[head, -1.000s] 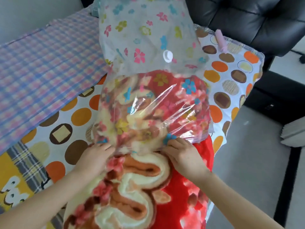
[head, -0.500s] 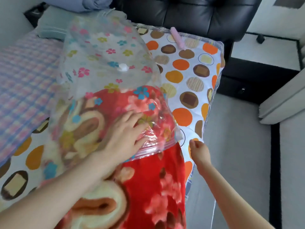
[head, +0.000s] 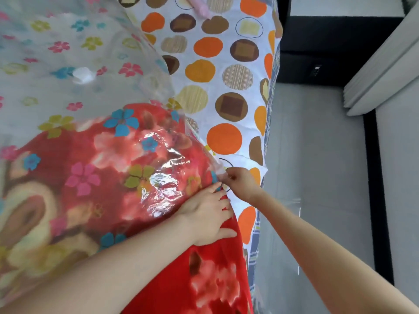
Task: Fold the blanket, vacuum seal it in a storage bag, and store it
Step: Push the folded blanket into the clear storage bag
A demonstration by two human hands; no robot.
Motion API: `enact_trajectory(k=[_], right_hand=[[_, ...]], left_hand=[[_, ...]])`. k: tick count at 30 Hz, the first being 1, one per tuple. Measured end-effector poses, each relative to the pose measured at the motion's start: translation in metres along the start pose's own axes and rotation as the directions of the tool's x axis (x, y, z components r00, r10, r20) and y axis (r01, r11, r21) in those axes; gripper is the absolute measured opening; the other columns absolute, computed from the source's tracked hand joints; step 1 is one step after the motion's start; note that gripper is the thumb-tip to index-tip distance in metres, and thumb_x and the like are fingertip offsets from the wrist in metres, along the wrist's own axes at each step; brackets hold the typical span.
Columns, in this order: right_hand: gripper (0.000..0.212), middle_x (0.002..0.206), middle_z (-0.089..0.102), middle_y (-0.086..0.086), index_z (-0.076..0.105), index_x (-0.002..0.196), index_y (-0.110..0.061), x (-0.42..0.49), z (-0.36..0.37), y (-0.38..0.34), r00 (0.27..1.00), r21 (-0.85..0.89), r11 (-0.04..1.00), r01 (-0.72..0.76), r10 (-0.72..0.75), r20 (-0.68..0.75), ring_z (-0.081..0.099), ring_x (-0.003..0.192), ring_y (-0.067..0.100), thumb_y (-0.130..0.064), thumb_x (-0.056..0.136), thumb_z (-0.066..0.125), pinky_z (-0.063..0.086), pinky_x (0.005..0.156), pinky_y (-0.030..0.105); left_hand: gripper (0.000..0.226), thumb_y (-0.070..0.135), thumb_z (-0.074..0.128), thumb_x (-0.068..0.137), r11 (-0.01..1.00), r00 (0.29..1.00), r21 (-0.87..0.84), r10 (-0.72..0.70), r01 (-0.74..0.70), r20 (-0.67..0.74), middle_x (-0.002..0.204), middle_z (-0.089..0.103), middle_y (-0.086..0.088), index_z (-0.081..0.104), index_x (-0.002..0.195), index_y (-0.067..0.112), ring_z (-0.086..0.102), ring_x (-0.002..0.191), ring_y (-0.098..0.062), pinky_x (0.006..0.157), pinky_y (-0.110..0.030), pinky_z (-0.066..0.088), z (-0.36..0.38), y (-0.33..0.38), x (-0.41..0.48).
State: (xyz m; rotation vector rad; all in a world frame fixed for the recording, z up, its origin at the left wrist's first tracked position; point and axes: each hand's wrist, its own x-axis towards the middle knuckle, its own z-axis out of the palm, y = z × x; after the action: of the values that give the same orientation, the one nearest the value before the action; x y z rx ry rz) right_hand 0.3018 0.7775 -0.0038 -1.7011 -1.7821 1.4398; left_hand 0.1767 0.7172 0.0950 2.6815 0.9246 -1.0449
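The step in hand looks like the bagging: the folded blanket is only partly inside, and sealing and storing have not begun. At the far left the clear, flower-printed storage bag (head: 56,41) rises loose and empty at its closed end, with its white valve (head: 82,74) on the upper face. Lower down, the bag is stretched over the red floral blanket (head: 181,268), whose near end lies bare on the bed outside the bag's mouth. The left hand (head: 207,215) lies flat with fingers straight, pressing on the blanket right at that mouth. Just beside it, the right hand (head: 241,180) pinches the plastic rim of the mouth at its right corner, fingers curled tight on it. The next move probably calls for drawing the rim toward the person while the flat hand pushes the blanket deeper, then doing the same at the other corner, which is out of view. The slick film could slip from a pinch, and thick pile is likely to drag. To the right, the spotted bed cover (head: 226,71) offers a strip of bare surface, with a pink object (head: 198,6) near its top. The bundle lies near the bed's right edge, so a push that way could tip it to the grey floor (head: 313,177), which is open beside the bed.
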Motion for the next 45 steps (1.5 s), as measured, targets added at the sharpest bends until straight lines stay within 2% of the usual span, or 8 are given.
enact_trajectory(k=[6,15,18,22,29,35,39,45], right_hand=[[0.036,0.076,0.066,0.012,0.053,0.061,-0.01,-0.011,0.007,0.001,1.0,-0.034,0.999,0.005,-0.005,0.014,0.051,0.063,0.021,-0.026,0.094,0.055,0.039,0.058,0.03],[0.029,0.064,0.049,-0.003,0.042,0.063,-0.019,-0.125,0.065,0.001,0.994,0.037,0.998,-0.047,0.05,-0.1,0.045,0.068,0.025,-0.035,0.087,0.039,0.027,0.059,0.033],[0.028,0.078,0.059,0.009,0.04,0.068,-0.017,-0.13,0.057,0.008,0.992,-0.058,0.997,-0.059,0.052,-0.115,0.05,0.076,0.033,-0.037,0.087,0.035,0.026,0.061,0.034],[0.035,0.077,0.058,0.012,0.041,0.065,-0.016,-0.132,0.05,0.045,0.946,-0.026,0.962,-0.272,0.262,-0.189,0.056,0.08,0.031,-0.03,0.096,0.048,0.034,0.062,0.035],[0.025,0.06,0.044,0.003,0.056,0.08,-0.012,-0.138,0.061,0.033,0.892,0.516,0.778,-0.357,0.448,-0.06,0.038,0.048,0.016,-0.027,0.098,0.045,0.034,0.045,0.027],[0.032,0.091,0.061,0.006,0.054,0.105,-0.014,-0.114,0.061,0.032,0.874,0.723,0.55,-0.418,0.462,0.153,0.057,0.072,0.016,-0.042,0.09,0.05,0.046,0.064,0.023],[0.117,0.139,0.05,0.008,0.024,0.147,-0.034,-0.066,0.091,0.105,0.884,0.833,0.381,-0.4,0.399,0.242,0.059,0.114,0.028,-0.085,0.051,0.066,0.045,0.099,0.049],[0.043,0.102,0.07,-0.015,0.062,0.108,-0.041,-0.108,0.065,0.001,0.946,0.75,0.581,-0.315,0.25,0.204,0.067,0.093,0.005,-0.071,0.082,0.047,0.05,0.087,0.03]], left_hand=[[0.069,0.056,0.012,0.096,0.959,0.975,0.277,-0.01,-0.054,0.224,0.122,0.057,-0.008,0.057,0.121,0.01,0.037,0.127,-0.03,0.106,-0.064,-0.014,-0.01,-0.001,-0.012],[0.019,0.042,0.07,0.072,0.932,0.927,0.235,0.322,-0.275,-0.194,0.092,0.058,0.004,0.068,0.085,0.028,0.051,0.095,-0.019,0.11,-0.052,0.013,-0.001,0.013,-0.073],[0.057,0.028,0.074,0.051,0.999,0.948,0.034,0.007,0.004,-0.317,0.096,0.057,-0.008,0.064,0.105,0.015,0.049,0.088,-0.026,0.083,-0.042,0.036,-0.003,0.038,-0.085],[0.033,0.017,0.054,0.064,0.969,0.965,0.131,-0.185,0.21,-0.186,0.091,0.058,-0.007,0.068,0.094,0.012,0.054,0.082,-0.024,0.066,-0.032,0.039,-0.012,0.064,-0.09],[0.044,0.045,0.039,0.08,0.95,0.818,-0.182,-0.311,0.253,-0.484,0.099,0.064,-0.007,0.073,0.088,0.019,0.052,0.093,-0.025,0.079,-0.038,0.037,0.002,0.057,-0.12],[0.07,0.065,0.037,0.084,0.341,0.271,-0.594,-0.94,0.729,-0.207,0.138,0.038,-0.022,0.043,0.136,0.019,0.038,0.122,-0.043,0.098,-0.053,0.036,0.033,0.019,-0.184],[0.118,0.099,0.029,0.042,-0.04,0.292,-0.771,-0.912,0.636,0.288,0.156,0.011,-0.006,-0.002,0.143,0.046,0.016,0.141,-0.031,0.111,-0.052,0.023,0.074,0.003,-0.205],[0.111,0.096,0.031,0.054,-0.103,0.283,-0.709,-0.869,0.698,0.405,0.156,0.01,-0.008,-0.014,0.142,0.045,0.018,0.14,-0.037,0.107,-0.051,0.026,0.078,0.013,-0.205]])
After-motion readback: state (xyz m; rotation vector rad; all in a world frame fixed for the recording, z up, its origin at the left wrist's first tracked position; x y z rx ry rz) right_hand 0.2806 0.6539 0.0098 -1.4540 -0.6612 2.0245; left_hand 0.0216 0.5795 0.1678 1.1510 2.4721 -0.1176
